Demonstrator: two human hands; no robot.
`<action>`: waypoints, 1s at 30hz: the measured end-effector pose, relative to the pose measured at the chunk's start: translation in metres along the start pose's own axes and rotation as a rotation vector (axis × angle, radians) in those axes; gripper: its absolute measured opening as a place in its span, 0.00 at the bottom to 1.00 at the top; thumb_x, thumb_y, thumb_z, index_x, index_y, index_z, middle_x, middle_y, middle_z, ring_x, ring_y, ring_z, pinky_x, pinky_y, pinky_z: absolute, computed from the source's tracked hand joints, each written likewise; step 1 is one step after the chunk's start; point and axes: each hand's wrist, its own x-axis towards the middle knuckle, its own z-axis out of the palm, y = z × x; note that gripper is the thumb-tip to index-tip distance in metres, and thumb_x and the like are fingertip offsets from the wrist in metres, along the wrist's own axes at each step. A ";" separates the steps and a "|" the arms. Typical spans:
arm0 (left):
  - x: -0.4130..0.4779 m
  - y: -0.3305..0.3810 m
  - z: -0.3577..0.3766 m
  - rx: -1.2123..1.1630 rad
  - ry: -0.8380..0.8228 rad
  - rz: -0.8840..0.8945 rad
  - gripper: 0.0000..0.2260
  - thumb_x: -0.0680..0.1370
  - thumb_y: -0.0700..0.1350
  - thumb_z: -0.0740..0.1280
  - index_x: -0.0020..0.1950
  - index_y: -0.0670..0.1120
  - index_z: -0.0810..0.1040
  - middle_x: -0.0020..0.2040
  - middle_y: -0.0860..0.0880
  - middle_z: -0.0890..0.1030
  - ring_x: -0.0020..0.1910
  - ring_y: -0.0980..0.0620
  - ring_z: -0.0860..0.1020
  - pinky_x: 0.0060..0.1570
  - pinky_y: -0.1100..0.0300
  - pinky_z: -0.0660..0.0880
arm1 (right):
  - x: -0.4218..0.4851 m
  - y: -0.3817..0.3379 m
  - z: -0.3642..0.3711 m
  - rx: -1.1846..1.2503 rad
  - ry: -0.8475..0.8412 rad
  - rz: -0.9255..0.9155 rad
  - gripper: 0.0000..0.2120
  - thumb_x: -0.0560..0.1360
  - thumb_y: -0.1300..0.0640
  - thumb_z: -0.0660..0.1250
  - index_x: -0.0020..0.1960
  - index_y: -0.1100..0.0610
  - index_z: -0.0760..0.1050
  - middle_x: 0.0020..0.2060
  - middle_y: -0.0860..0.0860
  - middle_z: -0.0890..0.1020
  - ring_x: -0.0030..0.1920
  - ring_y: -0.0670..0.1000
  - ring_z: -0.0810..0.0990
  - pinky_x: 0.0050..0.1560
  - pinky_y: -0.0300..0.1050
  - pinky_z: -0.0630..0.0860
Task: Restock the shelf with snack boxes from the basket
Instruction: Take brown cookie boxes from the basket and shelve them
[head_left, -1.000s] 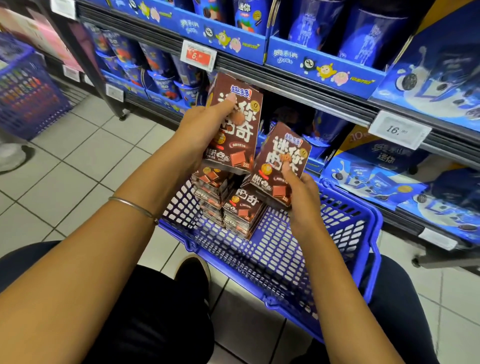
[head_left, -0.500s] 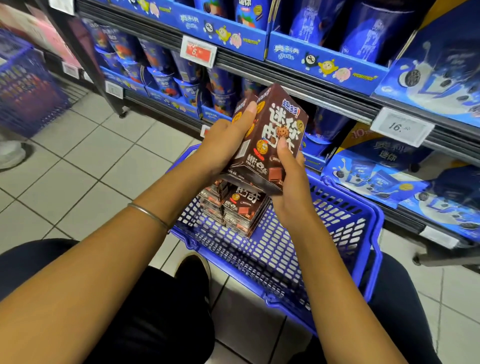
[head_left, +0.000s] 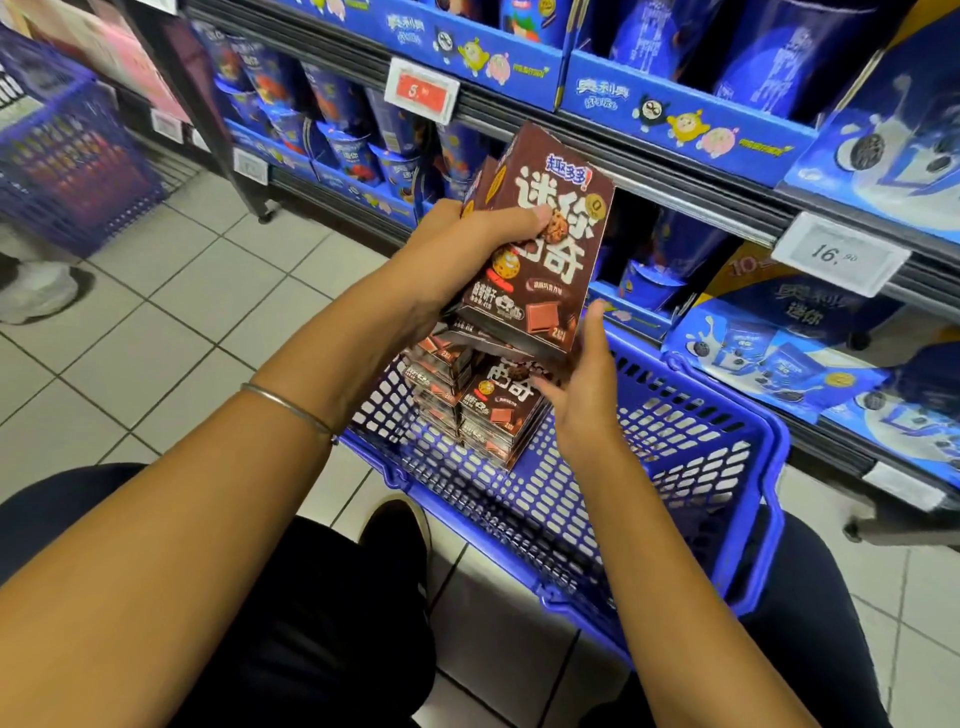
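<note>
Basket (head_left: 691, 457): stacked cookie boxes (head_left: 493, 415) fill far-left corner. Near and right mesh floor bare, my right hand (head_left: 582, 384) fits there.
Shelf (head_left: 841, 447): dark gap behind held boxes (head_left: 545, 249). Blue cups (head_left: 353, 150) crowd gap's left, lone blue cup (head_left: 649, 280) its right. Price-tag rail (head_left: 675, 192) overhangs above.

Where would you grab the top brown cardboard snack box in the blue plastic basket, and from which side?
Likely its free right edge, thumb on the face, fingers under, coming from the right: the top brown snack box lies flat, face up, and a second stack crowds its left side.
</note>
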 end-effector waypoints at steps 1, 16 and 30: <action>0.000 0.000 -0.001 -0.011 0.010 0.005 0.32 0.76 0.53 0.79 0.74 0.40 0.74 0.56 0.42 0.89 0.46 0.45 0.90 0.42 0.56 0.84 | 0.006 0.013 -0.002 -0.084 0.065 0.069 0.20 0.81 0.36 0.60 0.60 0.51 0.78 0.62 0.53 0.82 0.57 0.53 0.83 0.62 0.57 0.77; 0.000 -0.001 -0.002 -0.019 0.000 -0.018 0.35 0.75 0.55 0.79 0.76 0.41 0.71 0.57 0.42 0.88 0.46 0.41 0.90 0.42 0.50 0.86 | 0.046 0.114 -0.019 -0.455 0.158 0.402 0.45 0.71 0.39 0.76 0.77 0.59 0.59 0.73 0.60 0.69 0.69 0.64 0.73 0.66 0.62 0.76; 0.012 0.001 -0.014 -0.031 0.152 0.039 0.41 0.75 0.62 0.78 0.78 0.42 0.69 0.58 0.43 0.88 0.47 0.43 0.90 0.45 0.50 0.87 | -0.008 0.025 -0.036 -0.011 0.007 0.086 0.13 0.77 0.50 0.73 0.60 0.50 0.77 0.51 0.47 0.84 0.53 0.48 0.82 0.46 0.46 0.79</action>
